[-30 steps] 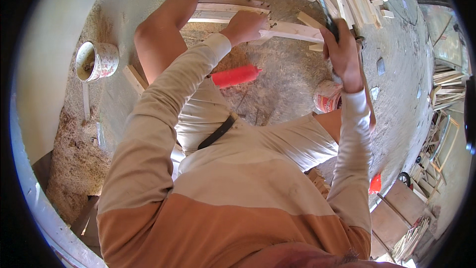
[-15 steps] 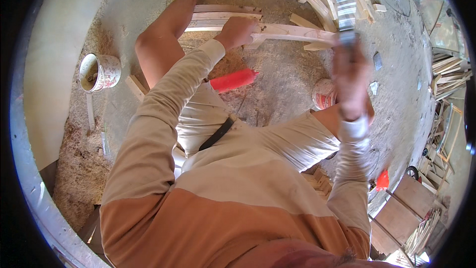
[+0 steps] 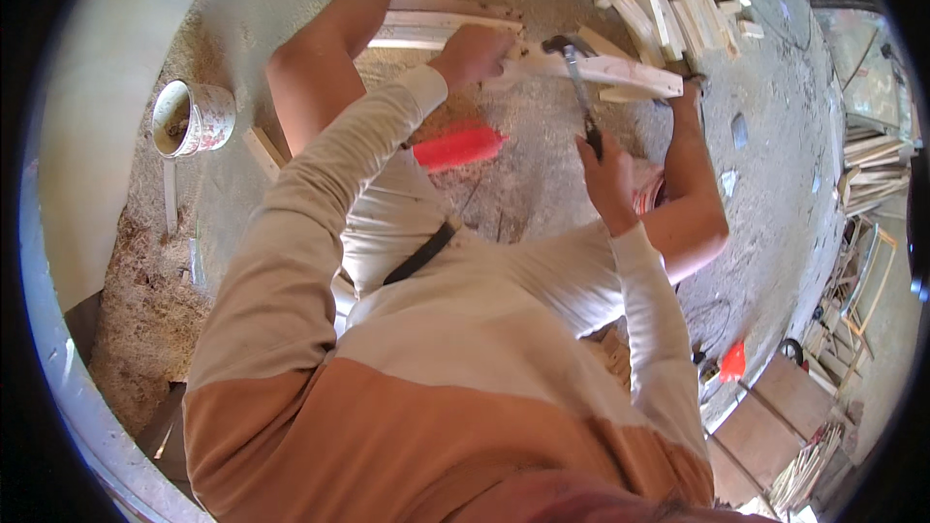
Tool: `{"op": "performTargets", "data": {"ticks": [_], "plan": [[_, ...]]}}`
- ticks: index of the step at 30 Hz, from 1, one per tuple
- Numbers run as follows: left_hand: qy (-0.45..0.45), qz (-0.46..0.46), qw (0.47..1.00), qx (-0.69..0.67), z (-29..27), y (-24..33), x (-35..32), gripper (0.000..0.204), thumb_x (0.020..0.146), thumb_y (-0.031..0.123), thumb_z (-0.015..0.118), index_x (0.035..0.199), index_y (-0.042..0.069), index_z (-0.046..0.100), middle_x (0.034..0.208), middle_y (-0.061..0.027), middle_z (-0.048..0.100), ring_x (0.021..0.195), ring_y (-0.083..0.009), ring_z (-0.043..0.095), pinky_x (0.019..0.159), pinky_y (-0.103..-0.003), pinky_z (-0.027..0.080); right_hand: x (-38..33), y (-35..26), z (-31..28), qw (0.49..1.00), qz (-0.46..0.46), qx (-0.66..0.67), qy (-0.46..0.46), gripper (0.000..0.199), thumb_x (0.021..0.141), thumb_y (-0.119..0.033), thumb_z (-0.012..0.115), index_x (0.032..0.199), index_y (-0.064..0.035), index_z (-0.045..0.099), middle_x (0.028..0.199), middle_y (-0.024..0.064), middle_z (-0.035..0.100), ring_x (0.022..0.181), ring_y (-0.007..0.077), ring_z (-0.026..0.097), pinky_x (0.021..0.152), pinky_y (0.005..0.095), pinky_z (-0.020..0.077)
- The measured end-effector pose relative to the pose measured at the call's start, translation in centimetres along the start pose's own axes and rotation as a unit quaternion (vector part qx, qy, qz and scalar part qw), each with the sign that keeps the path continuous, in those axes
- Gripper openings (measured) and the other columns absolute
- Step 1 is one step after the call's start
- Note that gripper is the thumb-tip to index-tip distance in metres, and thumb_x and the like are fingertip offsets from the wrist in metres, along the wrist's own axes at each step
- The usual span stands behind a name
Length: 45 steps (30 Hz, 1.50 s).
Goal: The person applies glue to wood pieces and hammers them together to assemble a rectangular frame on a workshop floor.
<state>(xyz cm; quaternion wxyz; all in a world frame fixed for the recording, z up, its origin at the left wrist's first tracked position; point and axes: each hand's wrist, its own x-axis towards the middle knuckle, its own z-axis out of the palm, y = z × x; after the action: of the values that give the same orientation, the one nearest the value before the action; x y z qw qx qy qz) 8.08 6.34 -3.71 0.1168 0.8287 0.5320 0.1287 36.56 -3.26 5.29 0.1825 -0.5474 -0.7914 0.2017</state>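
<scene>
While the person crouches over a dusty concrete floor (image 3: 542, 184), the left arm reaches forward in a cream sleeve, elbow bent, and the left hand (image 3: 472, 53) is clenched down on a pale wooden strip (image 3: 620, 71), pinning it near its left end. That strip runs from under this hand out to the right, lying across other light boards (image 3: 426, 27) just beyond the knuckles. Well to the left of the left hand a stained white bucket (image 3: 194, 118) stands on the sawdust. Below and just right of the left hand lies a red tool handle (image 3: 457, 147) on the floor. The right arm comes up from the lower edge, forearm nearly upright, and the right hand (image 3: 605, 179) is closed around the dark grip of a hammer (image 3: 573, 77). Its shaft slants up and left from the fist, and the metal head sits at the strip, close to the right of the left hand. Beyond the right hand a heap of short wooden offcuts (image 3: 668, 0) is stacked.
</scene>
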Motion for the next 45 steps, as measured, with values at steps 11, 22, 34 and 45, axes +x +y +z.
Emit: {"op": "performTargets", "data": {"ticks": [11, 22, 34, 45], "plan": [[-0.058, -0.043, 0.997, 0.018, -0.3, 0.7, -0.3, 0.046, 0.075, 0.023, 0.074, 0.114, 0.003, 0.060, 0.086, -0.0163, 0.070, 0.081, -0.0343, 0.070, 0.071, -0.047, 0.056, 4.5, -9.1, -23.1, 0.979, -0.139, 0.022, 0.150, 0.024, 0.095, -0.029, 0.055, 0.102, -0.0069, 0.061, 0.102, 0.0092, 0.059, 0.084, 0.0150, 0.061, 0.069, 0.0320, 0.0521], [-0.027, -0.022, 0.999, 0.022, 1.4, 0.2, -1.3, 0.036, 0.075, 0.026, 0.073, 0.103, 0.006, 0.064, 0.083, -0.0166, 0.069, 0.080, -0.0373, 0.069, 0.071, -0.048, 0.054, 2.5, -3.4, -5.1, 0.999, 0.003, 0.019, 0.044, 0.029, 0.093, -0.028, 0.061, 0.101, -0.0005, 0.061, 0.095, 0.0175, 0.062, 0.081, 0.0263, 0.064, 0.069, 0.0389, 0.0513], [-0.036, -0.031, 0.999, 0.004, 0.5, 0.3, -0.4, 0.038, 0.073, 0.021, 0.075, 0.104, 0.004, 0.060, 0.083, -0.0163, 0.069, 0.078, -0.0363, 0.069, 0.069, -0.047, 0.055, 0.0, -1.3, -2.8, 0.990, 0.090, -0.042, -0.099, 0.036, 0.091, -0.027, 0.067, 0.101, 0.0064, 0.061, 0.087, 0.0265, 0.065, 0.078, 0.0386, 0.067, 0.069, 0.0464, 0.0504], [-0.068, -0.026, 0.997, -0.003, -1.0, 1.2, -0.8, 0.038, 0.072, 0.026, 0.077, 0.098, 0.004, 0.062, 0.089, -0.0178, 0.069, 0.089, -0.0380, 0.068, 0.077, -0.048, 0.053, -3.0, 2.5, -0.1, 0.949, 0.121, 0.257, 0.139, 0.026, 0.093, -0.021, 0.072, 0.087, -0.0007, 0.057, 0.063, 0.0038, 0.053, 0.058, 0.0118, 0.048, 0.053, 0.0302, 0.0413]]}}
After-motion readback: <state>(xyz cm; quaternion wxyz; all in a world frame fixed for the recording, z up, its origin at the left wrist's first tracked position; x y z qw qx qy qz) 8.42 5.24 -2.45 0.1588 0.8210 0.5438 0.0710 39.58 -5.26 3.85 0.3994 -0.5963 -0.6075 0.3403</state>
